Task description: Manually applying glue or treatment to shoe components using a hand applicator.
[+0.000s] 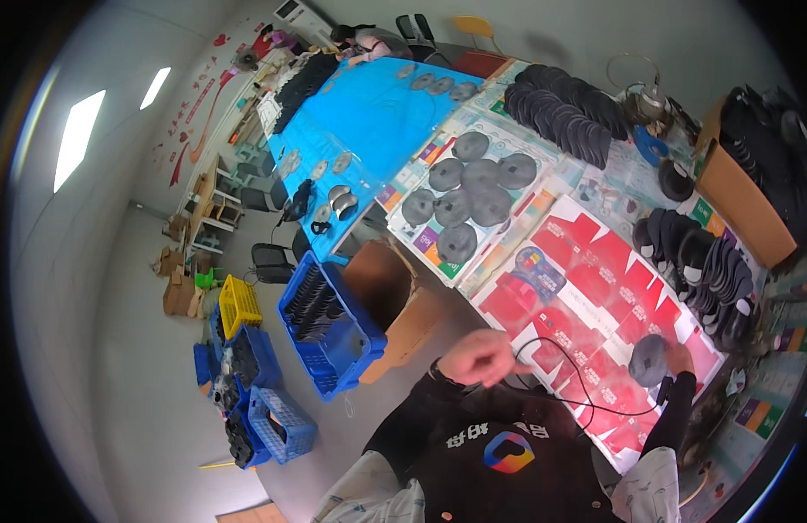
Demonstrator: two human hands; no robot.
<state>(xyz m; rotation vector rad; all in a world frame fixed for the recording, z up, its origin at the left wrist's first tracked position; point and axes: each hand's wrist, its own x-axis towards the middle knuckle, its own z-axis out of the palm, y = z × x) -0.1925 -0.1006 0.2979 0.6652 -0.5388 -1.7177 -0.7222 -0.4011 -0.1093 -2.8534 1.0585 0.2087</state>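
Beyond the worktable's left edge, on the floor: yellow crate (239,303), then a larger blue crate (353,353) holding rows of dark curved pieces (312,305). Open cardboard box (412,309) just beside it, near the table edge.

Farther back, a blue-covered table (369,113) with scattered discs; a co-worker (382,44) leans in at its far end.

Left hand (478,357) held up at the near edge of the worktable, fingers partly curled, somewhat blurred. Nothing seen in it; cannot tell whether the fingertips touch the black cable (586,383) looping beside them.

Toward the worktable's far left corner, a cluster of gray discs (482,174) on a printed sheet. Nearer, red-and-white sheeting (582,283). On this, toward its lower right edge, one gray disc (648,360) by itself, well apart from the cluster.

Right hand (680,358) at that disc's right rim, fingers touching it; whether they grasp it or merely rest there, cannot tell.

Along the right edge, stacked black curved pads (704,261) and a carton (752,209).

Step in hand, by judgement: handling the single disc. Moving it would call for a sure hold on the rim and cable kept clear.
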